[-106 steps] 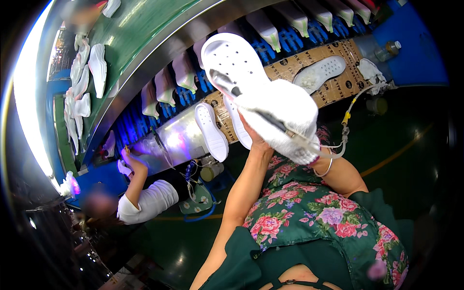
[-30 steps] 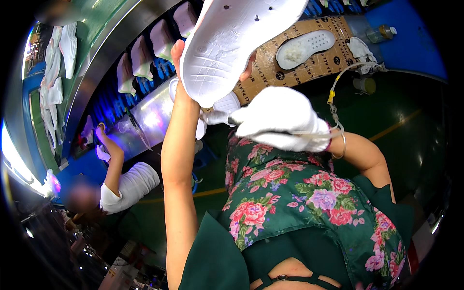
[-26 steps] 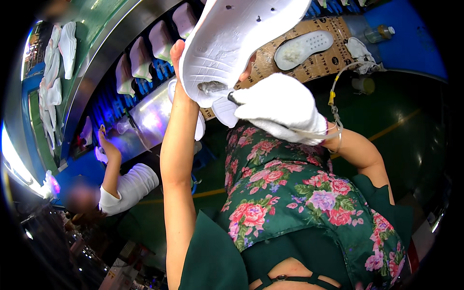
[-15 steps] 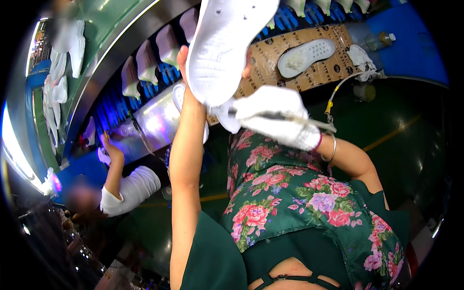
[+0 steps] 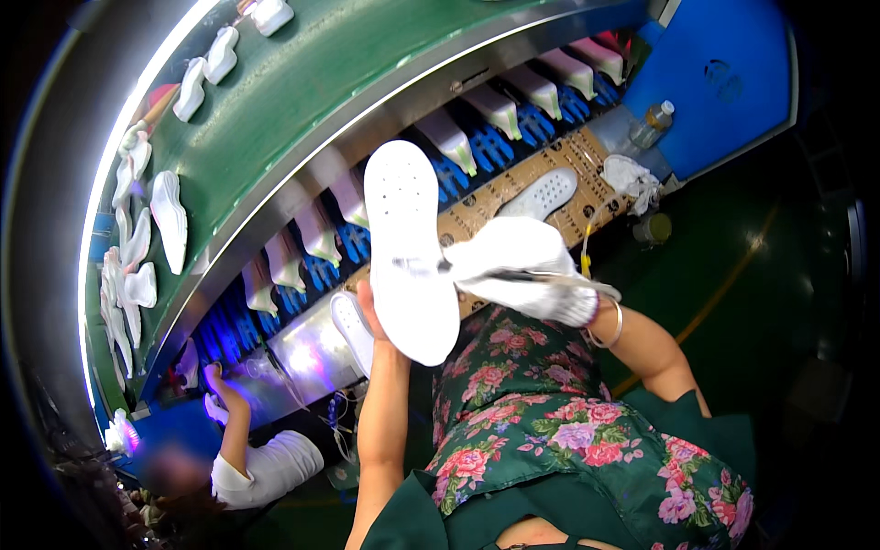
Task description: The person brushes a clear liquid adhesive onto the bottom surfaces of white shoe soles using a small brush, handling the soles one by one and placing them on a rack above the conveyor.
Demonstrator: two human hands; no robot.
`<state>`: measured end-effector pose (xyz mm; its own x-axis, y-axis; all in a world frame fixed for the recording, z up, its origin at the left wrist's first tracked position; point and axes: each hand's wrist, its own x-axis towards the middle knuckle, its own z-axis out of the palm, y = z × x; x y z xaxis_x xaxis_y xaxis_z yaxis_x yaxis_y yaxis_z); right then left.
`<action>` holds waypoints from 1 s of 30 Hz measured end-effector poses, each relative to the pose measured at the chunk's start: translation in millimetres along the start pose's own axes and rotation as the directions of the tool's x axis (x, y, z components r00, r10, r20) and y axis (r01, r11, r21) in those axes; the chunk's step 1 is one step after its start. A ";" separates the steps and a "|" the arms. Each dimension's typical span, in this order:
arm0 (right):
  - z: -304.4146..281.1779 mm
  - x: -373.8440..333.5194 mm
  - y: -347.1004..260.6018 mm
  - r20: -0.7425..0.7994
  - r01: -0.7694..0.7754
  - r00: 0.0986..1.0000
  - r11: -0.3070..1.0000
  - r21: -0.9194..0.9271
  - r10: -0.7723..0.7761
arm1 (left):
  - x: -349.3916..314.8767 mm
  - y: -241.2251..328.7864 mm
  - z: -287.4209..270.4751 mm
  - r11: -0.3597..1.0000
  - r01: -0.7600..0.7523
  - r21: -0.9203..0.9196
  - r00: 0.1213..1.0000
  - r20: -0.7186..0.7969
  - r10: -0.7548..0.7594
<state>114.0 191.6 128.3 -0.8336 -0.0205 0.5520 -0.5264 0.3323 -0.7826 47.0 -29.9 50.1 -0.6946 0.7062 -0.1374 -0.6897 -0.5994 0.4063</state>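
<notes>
My left hand (image 5: 370, 313), bare, grips a white perforated shoe sole (image 5: 409, 220) from behind its left edge; most of its fingers are hidden. The sole is held up in front of me, rounded perforated end away and the other end toward my body. In a white glove, my right hand (image 5: 513, 261) is closed round a thin-handled brush (image 5: 527, 275), the handle running back past the wrist. Its dark, blurred head meets the sole's right edge near the middle. Behind my left hand is another white sole (image 5: 352, 330), partly covered.
A grey-white sole (image 5: 541, 192) lies on a cardboard-covered ledge (image 5: 472, 220), with a white cloth (image 5: 631, 179) and a bottle (image 5: 653, 124) to its right. Soles hang in a blue rack (image 5: 495, 147). More lie on the green conveyor (image 5: 302, 87). A co-worker's arm (image 5: 236, 417) is at left.
The sole has come down and nearer my body, its whole length now in view. The brush has gone from beside its near end to its middle. The view has shifted, showing more conveyor.
</notes>
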 end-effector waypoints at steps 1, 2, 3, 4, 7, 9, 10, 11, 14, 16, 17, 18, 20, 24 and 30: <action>-5.2 -8.0 -1.9 -0.066 -0.073 0.995 0.991 0.109 0.081 | 3.6 5.8 6.4 0.997 -0.006 0.073 0.989 0.147 -0.005; -10.7 -16.7 -3.4 -0.116 -0.136 0.980 0.965 0.226 0.165 | 5.8 12.7 10.8 0.989 -0.028 0.144 0.958 0.286 -0.014; -20.0 -26.1 -2.8 -0.192 -0.192 0.949 0.941 0.278 0.250 | 18.3 25.1 4.7 0.980 0.023 0.200 0.876 0.469 -0.116; -30.1 -35.0 -3.2 -0.261 -0.240 0.906 0.912 0.334 0.334 | 29.9 29.2 2.2 0.987 -0.012 0.158 0.852 0.518 -0.073; -40.9 -64.2 1.4 -0.404 -0.363 0.704 0.785 0.502 0.584 | 94.3 44.2 58.1 0.999 -0.049 0.018 0.753 0.658 0.025; -35.8 -74.9 10.2 -0.415 -0.419 0.654 0.760 0.497 0.633 | 149.7 54.3 94.5 0.994 -0.037 -0.102 0.818 0.568 0.088; -28.0 -75.1 17.6 -0.399 -0.433 0.651 0.748 0.502 0.645 | 175.6 62.4 107.1 0.984 -0.066 -0.163 0.908 0.399 0.127; -19.0 -76.1 25.6 -0.375 -0.462 0.657 0.742 0.486 0.654 | 215.2 71.8 106.5 0.959 -0.088 -0.269 0.921 0.345 0.181; 2.6 -84.8 49.7 -0.326 -0.518 0.693 0.758 0.396 0.643 | 250.4 67.9 105.8 0.932 0.047 -0.360 0.973 0.229 0.040; 2.7 -88.4 48.4 -0.345 -0.567 0.661 0.744 0.352 0.667 | 222.6 38.2 132.7 0.975 0.105 -0.197 0.987 0.140 -0.078; 4.5 -97.3 55.6 -0.330 -0.546 0.605 0.679 0.491 0.725 | 208.2 32.2 132.1 0.975 0.134 -0.179 0.979 0.175 -0.102; 6.4 -97.3 56.4 -0.323 -0.566 0.588 0.663 0.490 0.741 | 189.6 33.7 124.2 0.976 0.146 -0.162 0.975 0.189 -0.114; 4.9 -97.4 58.7 -0.360 -0.572 0.577 0.677 0.463 0.733 | 147.8 53.1 102.8 0.919 -0.168 0.357 0.975 0.196 0.102; 8.8 -100.4 78.0 -0.300 -0.493 0.494 0.547 0.676 0.816 | 68.5 163.0 38.1 -0.046 -0.390 0.920 0.457 0.237 0.857; 36.6 -79.4 84.8 -0.132 -0.544 0.503 0.431 0.720 0.854 | -42.5 314.8 -27.6 -0.092 0.327 0.941 0.296 -0.010 0.955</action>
<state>129.5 186.9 7.6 -0.8466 0.3982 -0.3532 0.1056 -0.5248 -0.8447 -146.2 -258.9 158.9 -0.8663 -0.3672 0.3386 0.0285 0.6405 0.7675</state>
